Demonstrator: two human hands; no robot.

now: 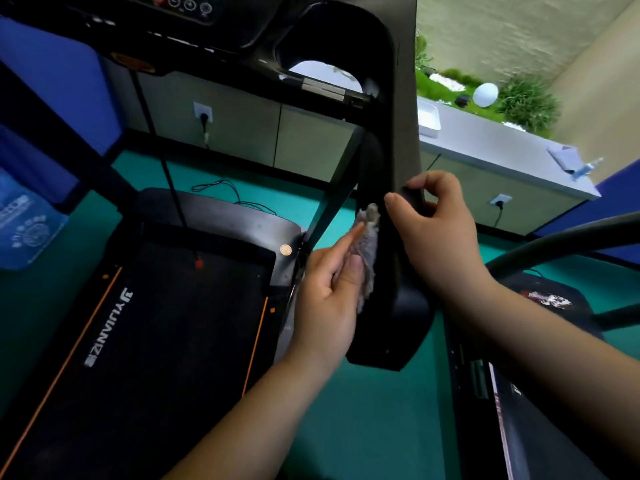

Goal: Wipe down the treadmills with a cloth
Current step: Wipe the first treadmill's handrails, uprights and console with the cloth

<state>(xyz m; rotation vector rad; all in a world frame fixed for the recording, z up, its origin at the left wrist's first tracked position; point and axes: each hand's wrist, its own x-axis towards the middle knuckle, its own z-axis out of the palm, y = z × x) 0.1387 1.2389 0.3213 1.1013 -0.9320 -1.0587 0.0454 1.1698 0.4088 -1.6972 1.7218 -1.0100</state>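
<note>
A black treadmill fills the left, its belt (166, 323) edged in orange and its console (194, 8) at the top. Its dark right handrail (398, 140) runs down the middle of the view. My left hand (329, 289) holds a grey fluffy cloth (369, 251) against the inner side of that handrail, fingers fairly straight and the thumb over the cloth. My right hand (436, 230) grips the same handrail from the outer side, thumb and fingers curled round its edge.
A second treadmill (512, 393) with a curved black bar (561, 237) stands at the right. Grey cabinets (242, 129) with plugged-in sockets line the far wall, with a counter (502, 150) carrying a white tray and a spray bottle. The floor (363, 427) is teal.
</note>
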